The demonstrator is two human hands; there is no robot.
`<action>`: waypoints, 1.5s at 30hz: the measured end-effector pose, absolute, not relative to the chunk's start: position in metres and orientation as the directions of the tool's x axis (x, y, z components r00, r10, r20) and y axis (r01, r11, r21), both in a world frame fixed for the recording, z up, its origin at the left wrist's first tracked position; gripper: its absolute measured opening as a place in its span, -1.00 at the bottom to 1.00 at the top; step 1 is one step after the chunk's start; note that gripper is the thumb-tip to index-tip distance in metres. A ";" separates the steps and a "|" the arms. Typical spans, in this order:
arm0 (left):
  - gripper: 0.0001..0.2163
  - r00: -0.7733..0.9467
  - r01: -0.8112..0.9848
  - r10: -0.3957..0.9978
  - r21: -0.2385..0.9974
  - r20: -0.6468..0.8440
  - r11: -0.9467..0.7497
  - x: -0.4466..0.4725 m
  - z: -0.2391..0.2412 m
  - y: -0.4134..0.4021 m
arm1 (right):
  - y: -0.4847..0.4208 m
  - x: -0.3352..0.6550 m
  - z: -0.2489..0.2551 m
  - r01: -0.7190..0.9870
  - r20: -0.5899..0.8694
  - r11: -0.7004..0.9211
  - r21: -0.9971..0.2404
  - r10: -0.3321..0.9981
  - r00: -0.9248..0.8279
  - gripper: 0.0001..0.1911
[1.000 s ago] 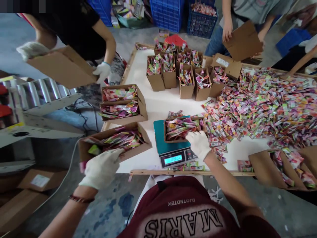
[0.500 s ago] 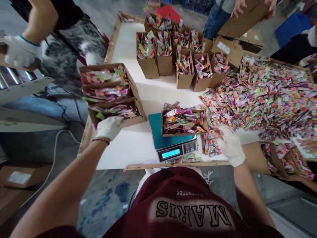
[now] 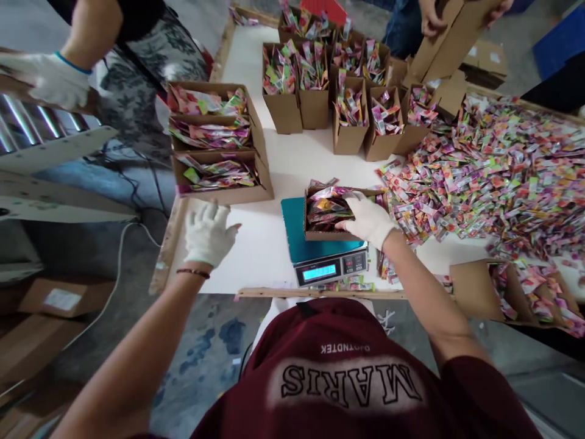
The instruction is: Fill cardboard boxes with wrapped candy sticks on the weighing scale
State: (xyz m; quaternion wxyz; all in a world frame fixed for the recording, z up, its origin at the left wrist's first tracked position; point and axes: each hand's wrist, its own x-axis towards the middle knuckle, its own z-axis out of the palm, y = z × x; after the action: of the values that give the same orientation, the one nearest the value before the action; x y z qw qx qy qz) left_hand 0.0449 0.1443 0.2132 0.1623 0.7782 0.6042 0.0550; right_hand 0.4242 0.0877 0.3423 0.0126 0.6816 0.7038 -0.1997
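My left hand point(image 3: 210, 235), in a white glove with bare fingertips, is held over the white table with its fingers spread. It holds nothing and is just in front of a three-section carton point(image 3: 223, 194) filled with colourful sachets point(image 3: 223, 172). My right hand point(image 3: 368, 218), also gloved, reaches into a small cardboard box point(image 3: 333, 235) of similar sachets. Its thumb and forefinger are apart over the sachets; the other fingertips are partly hidden. This box rests on the teal plate of a digital scale point(image 3: 292, 219), whose display is lit.
A large heap of loose sachets point(image 3: 493, 171) covers the right side. Several filled boxes point(image 3: 315, 110) stand at the back, and another sectioned carton point(image 3: 473, 289) is at the right front. A co-worker's gloved hand point(image 3: 59, 79) is at the left; another person's hands hold cardboard point(image 3: 445, 39).
My left hand has come away from the sectioned carton, which sits farther back. My right hand has moved left from the loose sachets into the box on the scale.
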 end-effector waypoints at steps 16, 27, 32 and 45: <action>-0.62 0.178 0.827 0.951 0.563 -0.254 -0.005 0.083 0.201 0.038 | 0.005 0.519 0.377 0.659 0.224 -0.067 -0.749 0.911 0.347 -0.69; -0.70 0.477 0.668 0.862 0.567 0.171 -0.482 0.217 0.355 0.113 | -0.006 0.516 0.372 0.899 0.242 0.012 -0.438 0.964 0.105 -0.70; -0.66 0.583 0.812 0.759 0.226 -0.290 -0.538 0.282 0.371 0.120 | 0.053 0.458 0.356 0.977 -0.225 0.099 -0.187 0.964 -0.141 -0.63; -0.78 0.695 0.625 0.719 0.501 -0.007 -0.599 0.278 0.398 0.124 | 0.021 0.475 0.375 0.793 0.366 0.127 -0.596 0.922 0.127 -0.85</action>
State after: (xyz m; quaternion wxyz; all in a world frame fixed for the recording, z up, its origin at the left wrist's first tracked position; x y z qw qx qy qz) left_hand 0.2779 0.1242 0.3981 0.2402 0.8887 0.3780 0.0984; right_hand 0.4754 0.0214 0.3754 -0.3670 0.6547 0.6549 -0.0879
